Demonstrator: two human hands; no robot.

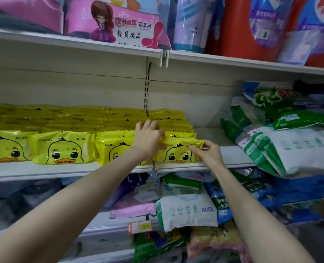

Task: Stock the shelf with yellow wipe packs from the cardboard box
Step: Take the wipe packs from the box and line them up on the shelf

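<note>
Head view. A cream-coloured metal shelf (43, 170) with a smooth, flat front rim is seen at mid-height. It is filled with glossy yellow plastic-film wipe packs (62, 149), soft and pillow-shaped, each printed with a cartoon duck face. These are set in rows from front to back, and crinkled seams are visible at their ends.

The front-right yellow duck-face wipe pack (178, 150) is held on the shelf just behind the rim, at the right end of the front row and touching the pack to its left. It is stood on its long lower edge, with the printed face turned toward the camera. Its long axis is laid left to right, parallel to the shelf rim.

The left hand (148, 137) is placed over the pack's upper left edge. Its fingers are curled down behind the top seam and the thumb is pressed along the front. The right hand (208, 151) is placed at the upper right corner, where the film is pinched between thumb and fingertips.

Matte green-and-white plastic bags (271, 145) are slumped on the same shelf to the right, apart from the pack. Pink packets (110, 21) and red plastic bottles (239, 25) are noted on the shelf above.
</note>
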